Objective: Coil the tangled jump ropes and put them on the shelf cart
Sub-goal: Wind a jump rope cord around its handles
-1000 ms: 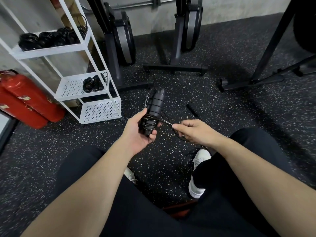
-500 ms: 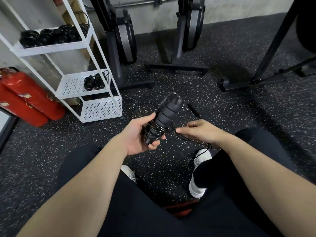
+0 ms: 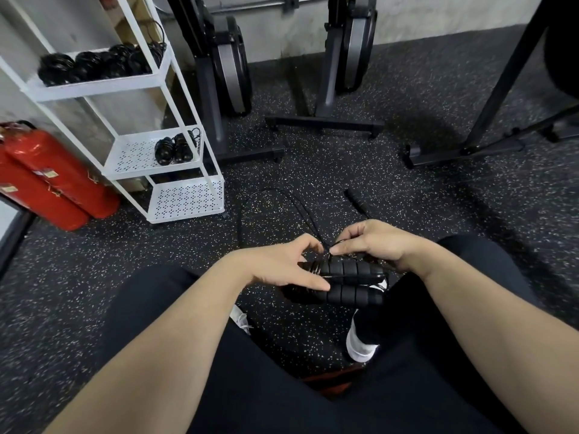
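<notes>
Lying sideways between both hands at the frame's centre, two black jump-rope handles [image 3: 347,281] are held one above the other, with coils of cord wound round their left ends. The left hand [image 3: 282,267] is curled about that wound end, thumb along the lower handle. The right hand [image 3: 372,242] is closed over the handles' upper side, its fingertips pinching the thin black cord [image 3: 272,195], which loops away over the speckled floor [image 3: 407,189] toward 11 o'clock. Another loose handle [image 3: 355,200] is seen on the floor at 12 o'clock. At 10 o'clock the white shelf cart [image 3: 175,170] is found, with coiled ropes [image 3: 174,148] on its middle shelf and more on its top shelf.
</notes>
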A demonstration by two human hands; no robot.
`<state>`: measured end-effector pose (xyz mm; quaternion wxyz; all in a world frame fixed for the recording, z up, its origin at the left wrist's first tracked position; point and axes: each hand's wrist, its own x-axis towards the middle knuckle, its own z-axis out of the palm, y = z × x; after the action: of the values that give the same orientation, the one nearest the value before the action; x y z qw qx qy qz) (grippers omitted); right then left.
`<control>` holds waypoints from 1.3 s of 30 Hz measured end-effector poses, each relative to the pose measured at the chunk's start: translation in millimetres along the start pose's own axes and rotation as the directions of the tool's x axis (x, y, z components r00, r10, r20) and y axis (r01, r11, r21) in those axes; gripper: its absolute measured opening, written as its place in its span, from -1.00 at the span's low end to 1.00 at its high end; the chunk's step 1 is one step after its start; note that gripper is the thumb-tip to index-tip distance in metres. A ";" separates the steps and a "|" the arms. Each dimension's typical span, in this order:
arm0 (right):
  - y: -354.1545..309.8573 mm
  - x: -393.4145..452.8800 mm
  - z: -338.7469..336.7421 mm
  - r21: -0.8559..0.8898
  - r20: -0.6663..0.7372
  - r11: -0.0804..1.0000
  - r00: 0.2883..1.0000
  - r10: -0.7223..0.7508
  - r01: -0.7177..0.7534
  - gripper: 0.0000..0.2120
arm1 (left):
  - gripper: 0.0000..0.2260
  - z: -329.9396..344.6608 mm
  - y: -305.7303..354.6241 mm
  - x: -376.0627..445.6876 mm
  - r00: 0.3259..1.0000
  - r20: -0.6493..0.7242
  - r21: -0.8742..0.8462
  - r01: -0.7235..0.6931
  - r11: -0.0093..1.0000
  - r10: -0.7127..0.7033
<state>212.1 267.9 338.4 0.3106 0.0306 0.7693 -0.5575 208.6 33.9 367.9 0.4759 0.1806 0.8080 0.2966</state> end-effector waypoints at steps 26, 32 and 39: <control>-0.3 6.3 38.1 -0.339 -0.218 0.881 0.883 -0.415 0.331 -0.82 | -0.59 13.3 4.3 25.8 0.919 -0.358 -0.113 0.133 0.985 -0.165; -10.0 3.1 34.7 -0.239 -0.283 0.966 0.944 -0.169 0.102 -0.71 | -0.63 12.7 -2.1 29.4 0.901 -0.386 -0.478 -0.010 0.878 -0.199; -13.6 -1.5 34.6 -0.414 -0.138 0.875 0.933 -0.333 0.252 -0.73 | -0.60 6.1 -3.9 18.5 0.939 -0.271 -0.732 -0.058 0.679 -0.211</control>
<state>223.3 232.9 344.2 0.1411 -0.0916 0.8880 -0.4279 205.0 43.5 350.9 0.3765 -0.1115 0.6976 0.5993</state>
